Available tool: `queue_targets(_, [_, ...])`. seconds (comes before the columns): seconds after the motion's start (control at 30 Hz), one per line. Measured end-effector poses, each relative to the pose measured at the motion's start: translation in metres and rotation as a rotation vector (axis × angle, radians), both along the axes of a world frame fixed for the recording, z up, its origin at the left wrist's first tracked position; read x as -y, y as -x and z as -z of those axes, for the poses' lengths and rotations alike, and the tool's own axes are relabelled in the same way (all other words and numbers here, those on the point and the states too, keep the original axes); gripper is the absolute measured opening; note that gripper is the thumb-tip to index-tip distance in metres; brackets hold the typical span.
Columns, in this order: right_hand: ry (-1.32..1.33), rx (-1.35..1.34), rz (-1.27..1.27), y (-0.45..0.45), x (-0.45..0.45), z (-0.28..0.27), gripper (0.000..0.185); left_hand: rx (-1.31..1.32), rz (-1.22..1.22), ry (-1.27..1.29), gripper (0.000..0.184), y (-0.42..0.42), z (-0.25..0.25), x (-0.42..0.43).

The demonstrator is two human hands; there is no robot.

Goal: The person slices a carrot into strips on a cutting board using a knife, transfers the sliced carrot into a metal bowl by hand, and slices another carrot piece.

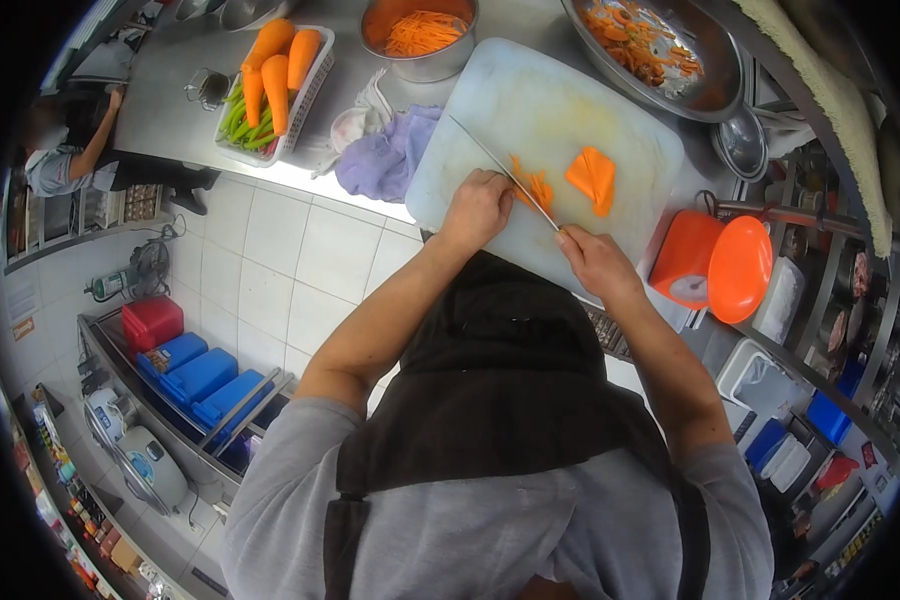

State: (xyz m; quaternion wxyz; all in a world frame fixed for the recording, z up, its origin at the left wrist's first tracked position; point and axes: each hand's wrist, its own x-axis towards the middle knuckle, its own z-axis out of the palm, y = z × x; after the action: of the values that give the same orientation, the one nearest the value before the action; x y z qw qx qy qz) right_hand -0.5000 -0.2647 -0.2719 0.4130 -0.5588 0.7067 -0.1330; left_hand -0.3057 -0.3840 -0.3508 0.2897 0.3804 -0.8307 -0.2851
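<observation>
My right hand (pixel 595 262) is wrapped round the handle of a knife (pixel 505 172), whose blade slants up and left across the cutting board (pixel 610 120). My left hand (pixel 480 208) lies close beside the blade, its fingers curled down on carrot slices that they mostly hide. Thin carrot strips (pixel 540 188) lie against the blade on its right side. Farther right on the board rests a fanned pile of flat carrot slices (pixel 592 180).
A white basket (pixel 308 100) holds whole carrots (pixel 273 45) and green vegetables. Behind the board stand a metal pot (pixel 425 68) of carrot shreds and a large bowl (pixel 715 95) with peelings. A purple cloth (pixel 385 160) touches the board's left side. A person (pixel 70 165) stands far left.
</observation>
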Motion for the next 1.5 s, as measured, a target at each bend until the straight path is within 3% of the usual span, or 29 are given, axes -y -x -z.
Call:
queue_targets(0.27, [0.123, 0.077, 0.058, -0.007, 0.009, 0.036, 0.031, -0.029, 0.0, 0.019, 0.006, 0.0, 0.0, 0.0])
queue_targets(0.6, [0.037, 0.048, 0.043, -0.003, 0.003, 0.002, 0.033, -0.005, -0.007, 0.018, 0.009, -0.002, -0.003, -0.003])
queue_targets(0.87, [0.029, 0.039, -0.002, -0.003, 0.007, 0.023, 0.034, -0.027, -0.006, 0.059, 0.005, 0.002, 0.002, 0.001])
queue_targets(0.93, [0.215, 0.069, 0.05, -0.012, 0.011, 0.038, 0.029, -0.018, -0.006, 0.055, 0.006, 0.002, 0.002, -0.001])
queue_targets(1.07, [0.318, 0.132, 0.123, -0.015, 0.006, 0.036, 0.028, -0.014, -0.008, 0.061, 0.006, 0.002, 0.001, 0.0])
queue_targets(1.13, [0.091, 0.14, 0.127, -0.012, 0.007, 0.023, 0.033, -0.021, -0.01, 0.051, 0.006, 0.001, -0.001, -0.001])
queue_targets(1.23, [0.016, 0.107, 0.087, -0.005, 0.005, 0.007, 0.033, -0.055, -0.035, 0.051, 0.007, 0.0, -0.001, -0.004])
queue_targets(1.5, [0.046, 0.042, -0.01, 0.0, 0.004, 0.015, 0.033, -0.027, -0.024, 0.085, 0.005, 0.0, 0.003, -0.003])
